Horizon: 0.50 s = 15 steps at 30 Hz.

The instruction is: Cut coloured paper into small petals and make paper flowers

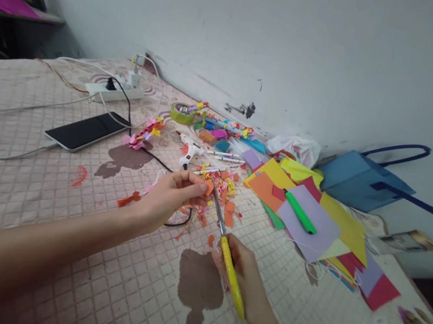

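Observation:
Between the fingertips of my left hand [172,196] is a small piece of orange paper [209,187]. My right hand [242,273] is closed around scissors with yellow handles [232,274]. Their metal blades point away from me, and the tips are right beside the orange paper; whether they touch it I cannot tell. Behind my hands lies a heap of small coloured paper scraps [229,185]. More orange cut pieces [229,214] lie just past the blades on the patterned cloth.
A white glue gun [190,152], a roll of tape [182,114] and a paper-flower strip [144,134] lie behind. On the left are a phone [89,130] and a power strip [114,92]. Coloured paper sheets [309,226], a green marker [299,212] and a blue bag [361,179] lie right.

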Each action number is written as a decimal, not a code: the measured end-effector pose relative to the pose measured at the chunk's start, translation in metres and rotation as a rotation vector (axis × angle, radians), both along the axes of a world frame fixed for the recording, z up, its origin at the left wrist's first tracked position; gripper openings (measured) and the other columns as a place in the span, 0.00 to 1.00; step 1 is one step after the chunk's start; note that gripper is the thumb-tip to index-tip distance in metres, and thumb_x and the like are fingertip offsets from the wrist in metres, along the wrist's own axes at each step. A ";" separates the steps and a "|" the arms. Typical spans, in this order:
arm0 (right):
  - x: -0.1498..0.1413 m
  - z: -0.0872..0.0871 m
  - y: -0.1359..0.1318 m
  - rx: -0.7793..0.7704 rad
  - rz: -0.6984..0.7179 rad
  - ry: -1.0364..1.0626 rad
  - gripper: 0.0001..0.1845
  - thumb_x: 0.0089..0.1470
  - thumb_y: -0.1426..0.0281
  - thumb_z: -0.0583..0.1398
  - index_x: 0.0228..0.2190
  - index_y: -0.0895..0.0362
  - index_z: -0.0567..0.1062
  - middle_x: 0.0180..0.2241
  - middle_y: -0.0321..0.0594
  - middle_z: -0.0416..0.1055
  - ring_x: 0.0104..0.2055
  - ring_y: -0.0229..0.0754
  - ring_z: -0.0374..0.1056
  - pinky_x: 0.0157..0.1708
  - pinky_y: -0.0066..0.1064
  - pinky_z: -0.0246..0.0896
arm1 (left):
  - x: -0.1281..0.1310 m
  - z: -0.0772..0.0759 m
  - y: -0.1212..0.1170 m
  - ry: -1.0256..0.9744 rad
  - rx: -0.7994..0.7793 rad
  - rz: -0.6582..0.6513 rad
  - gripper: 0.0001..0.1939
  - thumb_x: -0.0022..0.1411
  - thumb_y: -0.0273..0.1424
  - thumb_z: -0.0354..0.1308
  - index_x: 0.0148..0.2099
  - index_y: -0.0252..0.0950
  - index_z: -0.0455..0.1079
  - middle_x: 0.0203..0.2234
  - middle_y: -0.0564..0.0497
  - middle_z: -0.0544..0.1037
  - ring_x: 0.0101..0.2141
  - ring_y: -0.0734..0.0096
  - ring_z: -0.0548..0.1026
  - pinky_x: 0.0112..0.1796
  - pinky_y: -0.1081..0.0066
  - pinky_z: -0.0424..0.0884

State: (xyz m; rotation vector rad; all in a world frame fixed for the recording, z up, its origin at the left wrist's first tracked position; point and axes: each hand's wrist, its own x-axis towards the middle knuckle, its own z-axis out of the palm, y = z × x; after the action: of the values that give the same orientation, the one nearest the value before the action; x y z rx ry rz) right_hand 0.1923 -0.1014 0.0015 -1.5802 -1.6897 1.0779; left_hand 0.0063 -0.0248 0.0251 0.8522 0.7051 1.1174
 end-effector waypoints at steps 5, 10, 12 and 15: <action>0.000 0.000 -0.001 -0.019 -0.009 0.012 0.18 0.51 0.55 0.57 0.23 0.55 0.60 0.18 0.28 0.53 0.17 0.31 0.48 0.15 0.23 0.44 | 0.000 0.000 0.002 -0.012 0.004 0.004 0.08 0.53 0.29 0.65 0.31 0.32 0.68 0.29 0.52 0.77 0.28 0.79 0.74 0.35 0.75 0.71; 0.001 -0.003 -0.001 -0.019 -0.007 0.017 0.17 0.52 0.55 0.58 0.23 0.55 0.62 0.17 0.27 0.53 0.16 0.30 0.48 0.14 0.22 0.44 | -0.001 -0.001 0.004 -0.035 0.010 0.011 0.08 0.53 0.30 0.65 0.31 0.32 0.68 0.29 0.52 0.77 0.29 0.79 0.73 0.36 0.75 0.71; 0.001 -0.003 0.000 -0.029 -0.009 0.022 0.19 0.51 0.53 0.57 0.23 0.55 0.62 0.16 0.27 0.53 0.15 0.30 0.48 0.14 0.23 0.44 | -0.001 -0.002 0.005 -0.034 0.013 0.016 0.08 0.53 0.30 0.65 0.31 0.32 0.69 0.29 0.52 0.76 0.29 0.78 0.73 0.36 0.75 0.71; 0.001 -0.002 0.001 -0.058 0.006 0.047 0.21 0.50 0.50 0.57 0.23 0.55 0.62 0.14 0.26 0.52 0.14 0.31 0.48 0.13 0.23 0.44 | -0.001 -0.002 0.004 -0.027 0.009 0.019 0.08 0.52 0.30 0.65 0.30 0.32 0.68 0.29 0.52 0.76 0.29 0.78 0.73 0.36 0.74 0.71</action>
State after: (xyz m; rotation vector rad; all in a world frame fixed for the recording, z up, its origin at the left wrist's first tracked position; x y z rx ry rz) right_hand 0.1938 -0.1000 -0.0006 -1.5742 -1.6466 1.1673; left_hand 0.0053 -0.0203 0.0233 0.8386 0.6873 1.1477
